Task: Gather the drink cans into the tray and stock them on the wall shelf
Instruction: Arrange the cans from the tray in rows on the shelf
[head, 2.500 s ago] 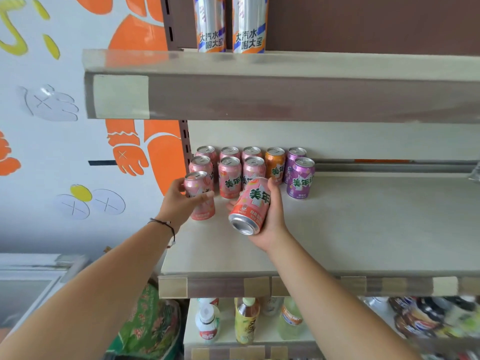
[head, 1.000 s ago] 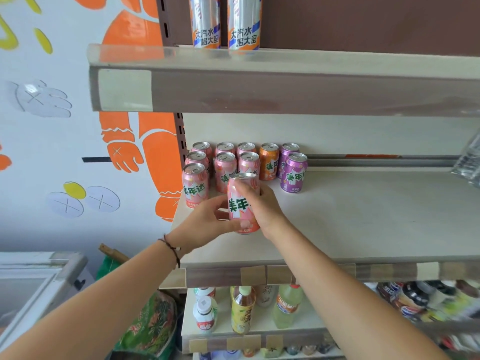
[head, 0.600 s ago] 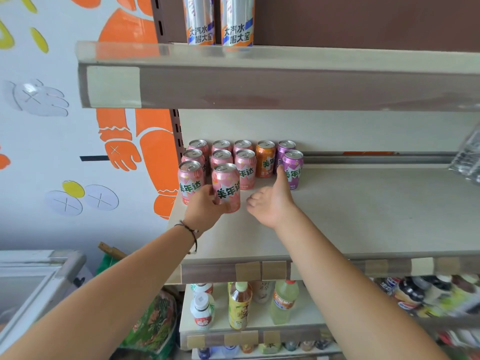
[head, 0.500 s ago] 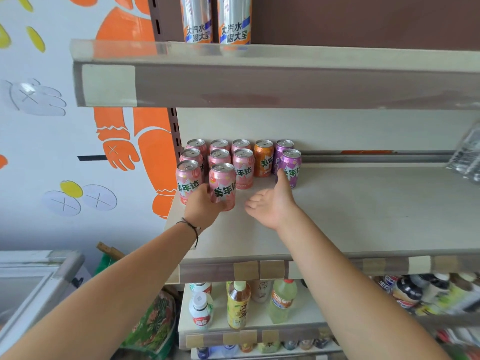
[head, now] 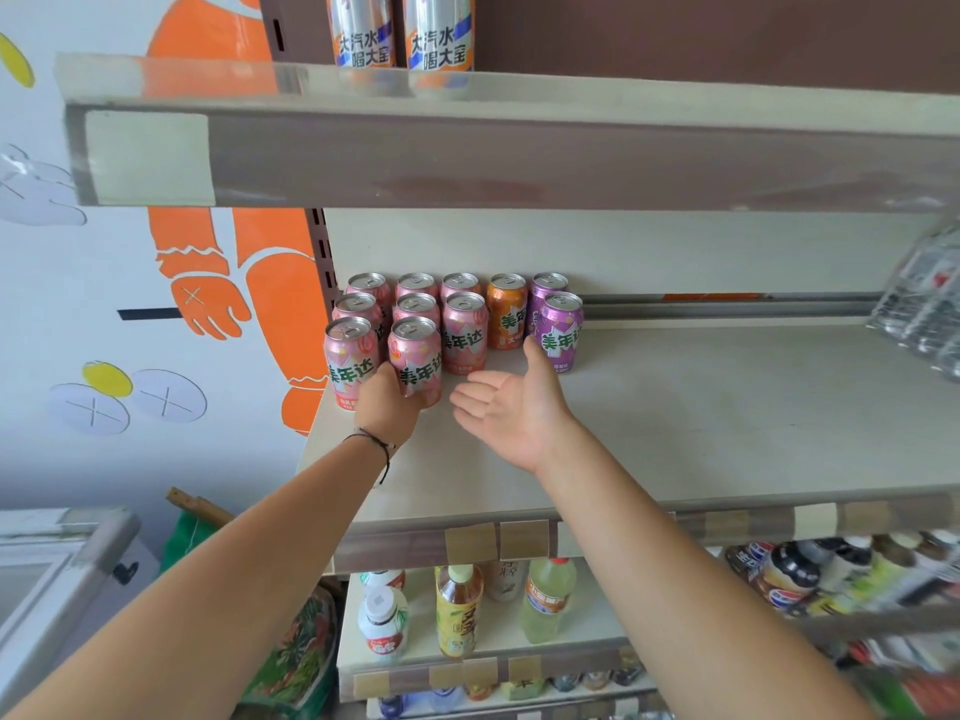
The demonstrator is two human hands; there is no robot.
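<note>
Item 1, left hand (head: 387, 407): the grip is narrow, fingers curled round the lower part of the front pink can (head: 415, 358), which stands upright on the wall shelf (head: 701, 407). Just left of this grip, touching that can, stands the corner pink can (head: 349, 362). Behind the grip: two further ranks of pink cans, upright and close-packed.

Item 2, right hand (head: 511, 410): the grip is wide, palm turned up, fingers relaxed, holding nothing. Its thumb tip lies just beside the front purple can (head: 560, 332); whether it touches cannot be told. Behind it stands the orange can (head: 506, 311); a second purple can sits behind the front purple one.

Progress, as judged: eleven cans stand stocked at the shelf's left end. The tray is not in view, so what is left cannot be told; much of the shelf to the right of both grips is bare.

Change against the earliest frame: the right hand, then carrying a tilted pink can, is now free; that can appears to be the one standing under the left grip, which has moved off the corner can.
</note>
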